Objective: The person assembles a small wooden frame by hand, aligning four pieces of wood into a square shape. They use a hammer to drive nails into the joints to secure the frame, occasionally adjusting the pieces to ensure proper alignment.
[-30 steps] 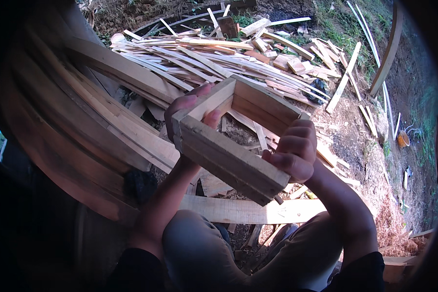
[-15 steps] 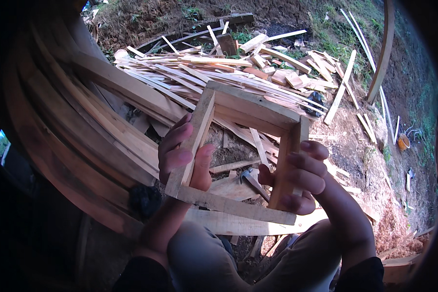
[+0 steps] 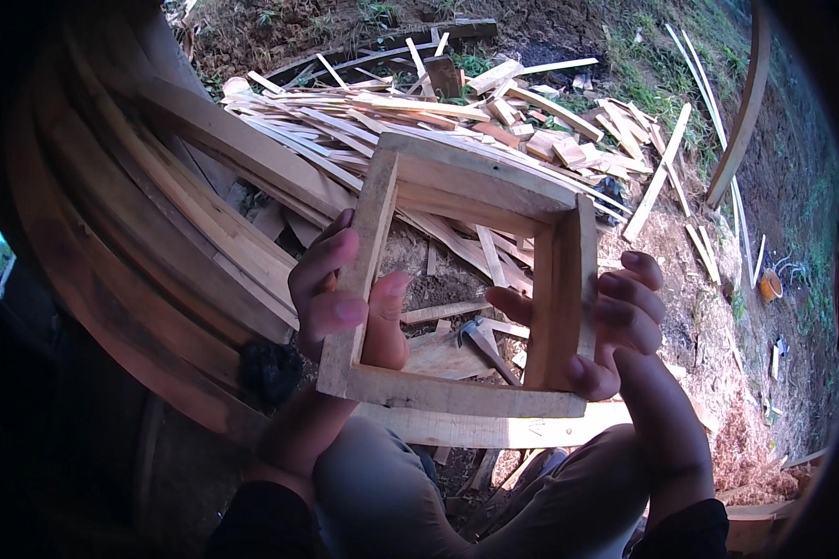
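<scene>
A four-sided wooden frame (image 3: 471,402) of pale, rough boards is held up above my lap, its far side raised. My left hand (image 3: 326,279) grips its left board, fingers on the outside and thumb reaching to the inner face. On the other side my right hand (image 3: 626,321) grips the right board, with the thumb poking into the opening and the fingers curled along the outer face. Through the opening a hammer (image 3: 488,348) shows, lying on wood pieces beyond my lap.
A pale plank (image 3: 494,429) lies across in front of my knees. Long thick boards (image 3: 158,279) lean at the left, with a black bundle (image 3: 270,373) beside them. Ahead spreads a heap of offcuts (image 3: 382,116). An upright post (image 3: 744,102) and an orange container (image 3: 770,284) are at right.
The wooden frame has turned slightly and shows more squarely to me. My right hand's fingers have shifted outward along the right board. Both hands keep their hold.
</scene>
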The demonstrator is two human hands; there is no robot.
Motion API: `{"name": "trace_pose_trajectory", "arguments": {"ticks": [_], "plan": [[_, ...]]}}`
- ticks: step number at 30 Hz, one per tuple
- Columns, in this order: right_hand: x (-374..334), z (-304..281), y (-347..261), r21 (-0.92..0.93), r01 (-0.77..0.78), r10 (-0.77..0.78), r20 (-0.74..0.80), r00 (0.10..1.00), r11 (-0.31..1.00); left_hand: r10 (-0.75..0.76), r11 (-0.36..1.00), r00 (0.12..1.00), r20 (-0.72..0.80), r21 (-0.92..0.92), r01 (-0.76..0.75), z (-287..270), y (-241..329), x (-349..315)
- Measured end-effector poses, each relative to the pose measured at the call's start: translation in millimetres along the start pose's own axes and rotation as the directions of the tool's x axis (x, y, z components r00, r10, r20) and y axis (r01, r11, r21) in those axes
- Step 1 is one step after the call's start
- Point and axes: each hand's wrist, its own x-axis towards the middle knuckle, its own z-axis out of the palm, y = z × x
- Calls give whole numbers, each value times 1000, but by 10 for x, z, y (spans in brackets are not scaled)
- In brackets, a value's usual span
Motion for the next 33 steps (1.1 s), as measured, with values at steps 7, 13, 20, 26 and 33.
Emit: {"name": "trace_pose_trajectory", "arguments": {"ticks": [7, 13, 20, 26, 33], "plan": [[17, -13, -5, -17, -4, 3, -1, 1000, 1000, 6, 999, 1000, -19, -52, -7, 28, -32, -35], [-14, -52, 35, -11, 34, -34, 11, 999, 999, 31, 998, 995, -94, -53, -36, 60, 17, -4], [-66, -58, 55, -87, 59, -54, 61, 997, 994, -1, 999, 994, -105, -41, -4, 84, 58, 13], [-89, -40, 58, -66, 38, -35, 42, 998, 997, -25, 999, 996, -81, -40, 22, 85, 45, -14], [-94, -26, 233, 11, 176, -176, 30, 984, 984, -44, 995, 992, -122, -89, 33, 89, 4, -43]]}}
